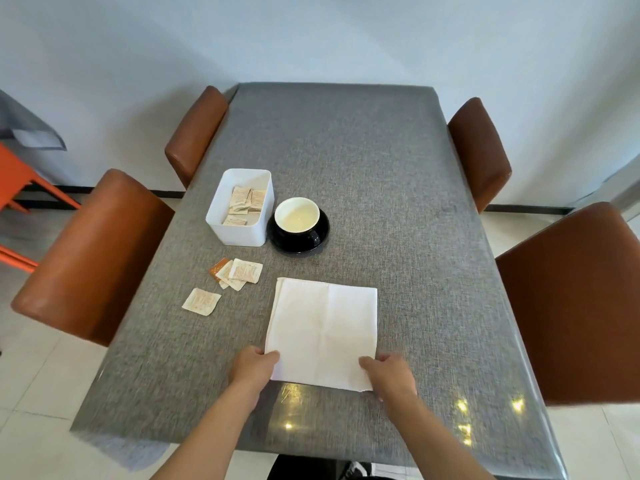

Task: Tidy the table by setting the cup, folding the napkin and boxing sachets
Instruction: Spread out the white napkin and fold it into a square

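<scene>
A white napkin (323, 332) lies flat and squarish on the grey table (398, 202), with fold creases across it. My left hand (254, 367) pinches its near left corner. My right hand (389, 375) pinches its near right corner. Beyond the napkin a black cup with a white inside (297, 216) stands on a black saucer (320, 237). Left of the cup is a white box (239, 233) with several sachets inside. A small pile of loose sachets (237, 273) and one single sachet (201, 301) lie on the table left of the napkin.
Brown padded chairs stand at both sides: two on the left (90, 258) (195, 131) and two on the right (479, 150) (575, 299). An orange frame (17, 178) is at the far left. A white wall is behind the table.
</scene>
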